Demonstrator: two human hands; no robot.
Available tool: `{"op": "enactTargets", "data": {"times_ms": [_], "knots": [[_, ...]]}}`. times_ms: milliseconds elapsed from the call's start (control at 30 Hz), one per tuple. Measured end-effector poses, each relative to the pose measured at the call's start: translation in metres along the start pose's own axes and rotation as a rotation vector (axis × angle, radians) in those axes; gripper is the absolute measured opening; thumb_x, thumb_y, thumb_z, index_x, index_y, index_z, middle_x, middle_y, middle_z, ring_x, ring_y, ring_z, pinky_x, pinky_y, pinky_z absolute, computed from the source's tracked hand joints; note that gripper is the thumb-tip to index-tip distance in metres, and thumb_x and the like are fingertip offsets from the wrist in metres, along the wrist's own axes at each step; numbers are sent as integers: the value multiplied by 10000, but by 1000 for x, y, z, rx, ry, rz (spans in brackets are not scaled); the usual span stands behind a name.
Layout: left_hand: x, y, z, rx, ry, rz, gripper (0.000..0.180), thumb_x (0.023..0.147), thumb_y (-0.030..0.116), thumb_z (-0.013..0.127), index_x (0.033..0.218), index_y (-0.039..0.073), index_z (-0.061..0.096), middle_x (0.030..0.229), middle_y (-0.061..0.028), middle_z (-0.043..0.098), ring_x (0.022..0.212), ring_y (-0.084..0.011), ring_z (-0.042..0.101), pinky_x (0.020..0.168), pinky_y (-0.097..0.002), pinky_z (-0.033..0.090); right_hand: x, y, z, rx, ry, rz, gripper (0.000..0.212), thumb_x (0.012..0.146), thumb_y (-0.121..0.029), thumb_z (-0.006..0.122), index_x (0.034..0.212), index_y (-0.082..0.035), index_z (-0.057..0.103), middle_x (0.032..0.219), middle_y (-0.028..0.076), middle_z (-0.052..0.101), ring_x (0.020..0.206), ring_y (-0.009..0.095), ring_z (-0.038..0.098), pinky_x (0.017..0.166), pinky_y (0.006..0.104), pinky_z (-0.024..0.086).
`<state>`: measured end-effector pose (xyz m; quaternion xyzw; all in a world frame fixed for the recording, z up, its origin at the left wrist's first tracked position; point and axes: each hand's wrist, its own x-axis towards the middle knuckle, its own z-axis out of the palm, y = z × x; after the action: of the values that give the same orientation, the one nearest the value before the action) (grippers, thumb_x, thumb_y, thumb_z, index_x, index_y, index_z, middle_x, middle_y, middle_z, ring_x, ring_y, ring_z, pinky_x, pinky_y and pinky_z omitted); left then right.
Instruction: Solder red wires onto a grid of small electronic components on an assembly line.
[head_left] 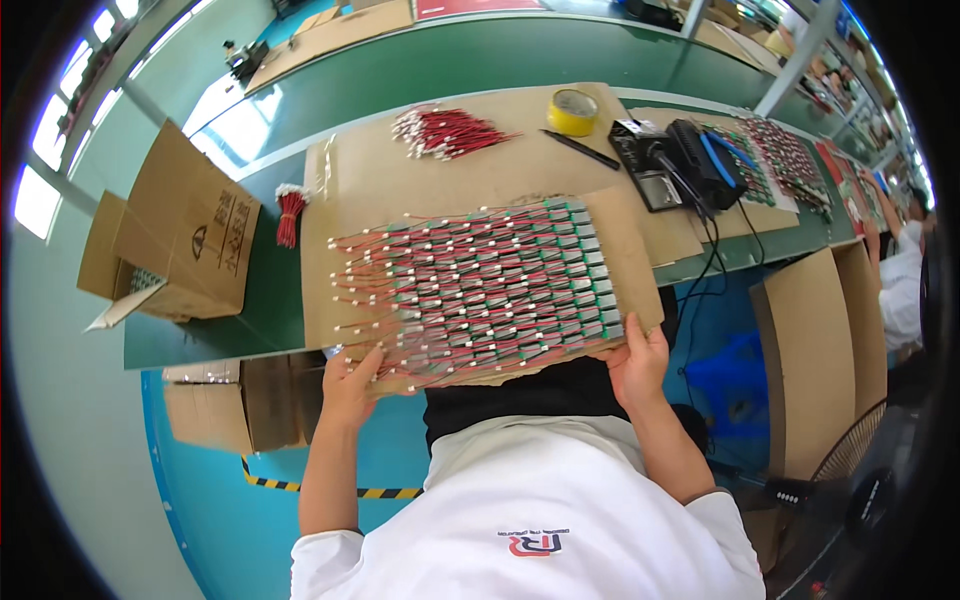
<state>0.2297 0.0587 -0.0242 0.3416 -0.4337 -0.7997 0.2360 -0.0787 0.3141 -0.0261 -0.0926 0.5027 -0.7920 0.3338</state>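
Observation:
A flat cardboard sheet [628, 250] lies at the table's front edge, its near side sticking out toward me. Rows of small grey and green parts [510, 285] cover it, with red and black wires ending in white connectors [345, 275]. My left hand [350, 388] grips the sheet's near left corner, thumb on top beside the wires. At the near right corner my right hand [640, 362] is closed on the same sheet, thumb uppermost. The fingers under the cardboard are hidden in both hands.
Behind the sheet lie a bundle of red wires [455, 133], yellow tape [573, 112], a black pen [580, 149] and a soldering station [690, 163]. An open carton [200, 240] stands left. A fan [860, 490] and cardboard box [815, 350] are at right. A co-worker [900, 280] is beyond.

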Motion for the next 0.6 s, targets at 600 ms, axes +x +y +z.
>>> {"op": "enactTargets", "data": {"times_ms": [600], "knots": [[15, -16, -17, -63, -8, 155, 397, 1066, 27, 627, 1449, -63, 571, 1351, -197, 704, 1159, -297, 741, 979, -467, 636, 0, -10, 9, -73, 67, -78, 343, 1162, -167, 461, 1451, 16, 477, 1330, 198, 688, 1090, 342, 769, 848, 517, 703]]}}
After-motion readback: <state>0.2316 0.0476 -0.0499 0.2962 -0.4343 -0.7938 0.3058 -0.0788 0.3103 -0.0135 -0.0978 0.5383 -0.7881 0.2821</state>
